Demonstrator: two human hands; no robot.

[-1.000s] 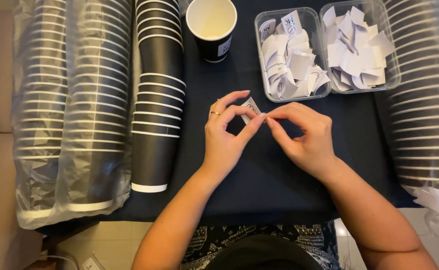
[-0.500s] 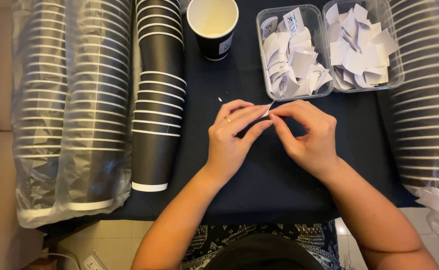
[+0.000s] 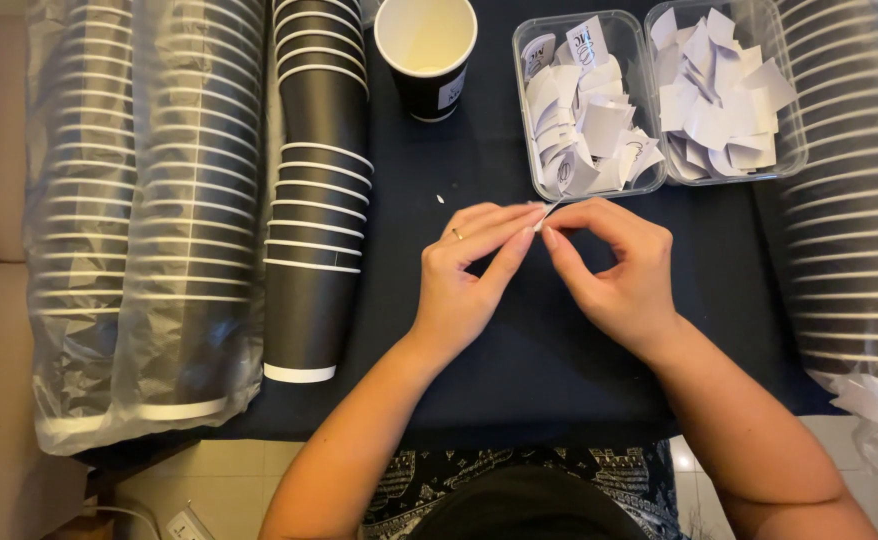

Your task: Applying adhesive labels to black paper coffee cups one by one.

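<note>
A small white slip of paper [image 3: 547, 212] was pinched between the fingertips of both hands, just in front of the nearer clear plastic tub [image 3: 587, 100]. It showed almost edge-on, so its long axis seemed to run slanted, up and away from the person, but I could not tell this for sure. The left hand [image 3: 469, 270] had its long fingers stretched out nearly flat toward the slip, with a ring on one finger. The right hand [image 3: 614, 270] was curled more, thumb and forefinger closed on the paper. Both hands met at the same place, neither one nearer.

The near tub held printed white slips; a second clear tub [image 3: 724, 90] beside it held plain ones. A single black paper cup [image 3: 426, 55] stood open to the left, next to a lying stack of black paper cups [image 3: 314, 200]. All rested on a dark tablecloth [image 3: 519, 370].
</note>
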